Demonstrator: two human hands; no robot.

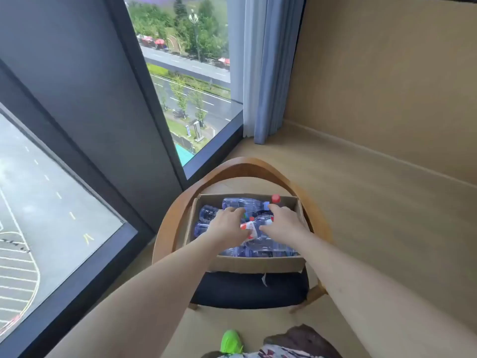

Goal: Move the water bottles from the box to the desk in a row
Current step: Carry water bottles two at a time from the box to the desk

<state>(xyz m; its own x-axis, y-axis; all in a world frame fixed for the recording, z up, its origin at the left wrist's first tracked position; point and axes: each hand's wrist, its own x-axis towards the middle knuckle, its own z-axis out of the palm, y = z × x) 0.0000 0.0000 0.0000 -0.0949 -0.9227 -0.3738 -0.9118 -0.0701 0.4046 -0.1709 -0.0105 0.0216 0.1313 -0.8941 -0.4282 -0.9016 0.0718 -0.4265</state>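
A cardboard box (258, 263) stands on a chair seat and holds several clear water bottles lying on their sides. One bottle with a red cap (245, 202) lies along the far wall. My left hand (227, 224) reaches into the box palm down, its fingers curled over a bottle (206, 212) whose base sticks out to the left. My right hand (282, 223) is beside it, fingers curled, thumb against a bottle with a red-and-white label (251, 226) that lies between the two hands. What lies under the palms is hidden. No desk is in view.
The box sits on a wooden chair (245, 165) with a curved back and dark seat cushion (247, 289). A floor-to-ceiling window (185, 73) and dark frame lie left, a curtain (263, 73) behind, a beige wall right. My green shoe (231, 341) is on the floor.
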